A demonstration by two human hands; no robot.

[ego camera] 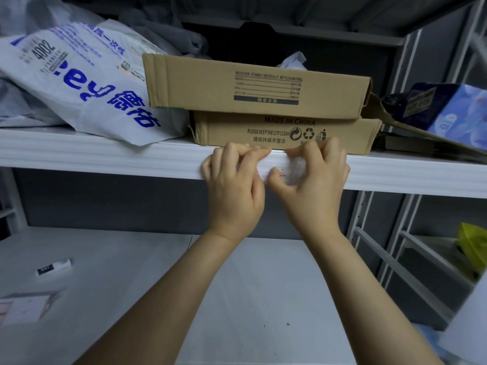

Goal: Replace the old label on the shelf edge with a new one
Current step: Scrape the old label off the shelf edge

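A white label [283, 171] with faint red print lies against the front edge of the white shelf [105, 159], partly under a clear strip. My left hand [234, 188] pinches its left end, fingertips curled over the top of the edge. My right hand [313, 185] pinches the right end, thumb below and fingers hooked over the top. Both hands hide most of the label.
Two stacked cardboard boxes [263, 101] sit on the shelf just behind my hands. A white printed plastic bag [79, 83] lies to the left, blue packages [453, 111] to the right. On the lower shelf are a small label piece [54, 267] and a white sheet [23, 306].
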